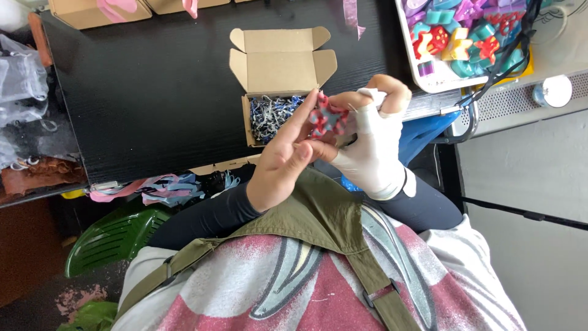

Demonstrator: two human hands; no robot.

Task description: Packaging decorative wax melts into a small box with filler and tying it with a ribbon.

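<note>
Both hands meet over the near edge of a black table (153,92). My left hand (278,160) is bare. A white fingerless glove covers my right hand (372,147). Between their fingertips they hold a small red and grey-blue shaped piece (327,119). Just behind it stands a small open cardboard box (282,61) with its flaps up. It is filled with dark blue and white shredded paper (272,116). Part of the held piece is hidden by my fingers.
A white tray (422,76) of several colourful shaped pieces sits at the back right, with black cables (490,79) running over it. More cardboard boxes (92,12) stand at the back left. Plastic bags (21,79) lie left. Pink and blue ribbons (159,187) hang off the table edge above a green chair (116,236).
</note>
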